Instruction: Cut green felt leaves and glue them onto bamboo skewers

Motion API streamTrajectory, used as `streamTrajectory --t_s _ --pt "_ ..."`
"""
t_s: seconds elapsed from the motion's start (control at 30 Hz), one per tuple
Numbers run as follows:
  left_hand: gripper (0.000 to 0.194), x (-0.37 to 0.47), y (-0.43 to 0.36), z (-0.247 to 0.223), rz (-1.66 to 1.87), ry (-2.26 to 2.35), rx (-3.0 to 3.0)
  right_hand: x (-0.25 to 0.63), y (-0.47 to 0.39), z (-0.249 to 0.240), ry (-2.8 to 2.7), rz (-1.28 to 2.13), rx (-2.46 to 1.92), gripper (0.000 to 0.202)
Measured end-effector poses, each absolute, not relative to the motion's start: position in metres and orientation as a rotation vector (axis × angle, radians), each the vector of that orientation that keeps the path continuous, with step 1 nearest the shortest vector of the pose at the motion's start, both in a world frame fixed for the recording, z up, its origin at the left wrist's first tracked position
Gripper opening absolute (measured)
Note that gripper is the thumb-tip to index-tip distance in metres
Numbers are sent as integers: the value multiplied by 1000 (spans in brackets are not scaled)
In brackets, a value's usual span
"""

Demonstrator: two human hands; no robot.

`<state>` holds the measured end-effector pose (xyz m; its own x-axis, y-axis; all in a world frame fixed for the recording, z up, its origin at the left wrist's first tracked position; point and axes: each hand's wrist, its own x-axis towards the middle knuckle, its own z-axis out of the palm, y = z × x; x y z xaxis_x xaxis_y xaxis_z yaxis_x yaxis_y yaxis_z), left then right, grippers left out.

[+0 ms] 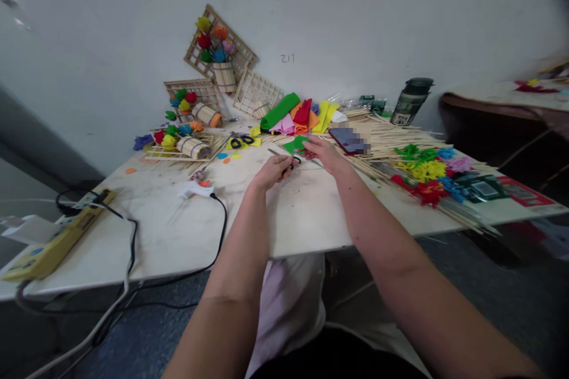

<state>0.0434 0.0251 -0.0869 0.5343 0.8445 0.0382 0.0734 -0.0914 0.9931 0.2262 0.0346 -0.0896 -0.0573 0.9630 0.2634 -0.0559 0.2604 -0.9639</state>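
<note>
Over the middle of the white table, my left hand [274, 172] is closed on a pair of dark-handled scissors [295, 161]. The fingers of my right hand [323, 153] pinch a small piece of green felt [294, 144], just beyond and to the right of the scissors. Behind both hands lie a rolled green felt sheet [281, 112] and pink, orange, red and yellow felt. A second pair of scissors [241, 141] rests on yellow felt to the left.
A white glue gun [195, 190] and a yellow power strip [62, 240] with cables are at left. Stick frames with felt flowers [218, 55] lean at the back. Thin sticks [391, 141], a phone [347, 140], a bottle [411, 102] and felt pieces [427, 172] occupy the right.
</note>
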Motion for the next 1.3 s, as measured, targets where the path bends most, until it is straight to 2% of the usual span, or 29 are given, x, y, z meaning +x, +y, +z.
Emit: streamTrajectory --t_s 0.4,0.6,1.07,1.3 --pt "25 39 24 -88 624 663 1456 227 43 -97 -1292 1035 -921 25" --pt "35 40 24 -89 636 637 1370 226 39 -92 -1342 1029 -851 24" --pt "19 39 28 -91 544 621 1209 229 35 -90 -1432 1112 -726 19" --pt "19 38 30 -90 483 662 1210 231 39 -95 -1439 1078 -773 19"
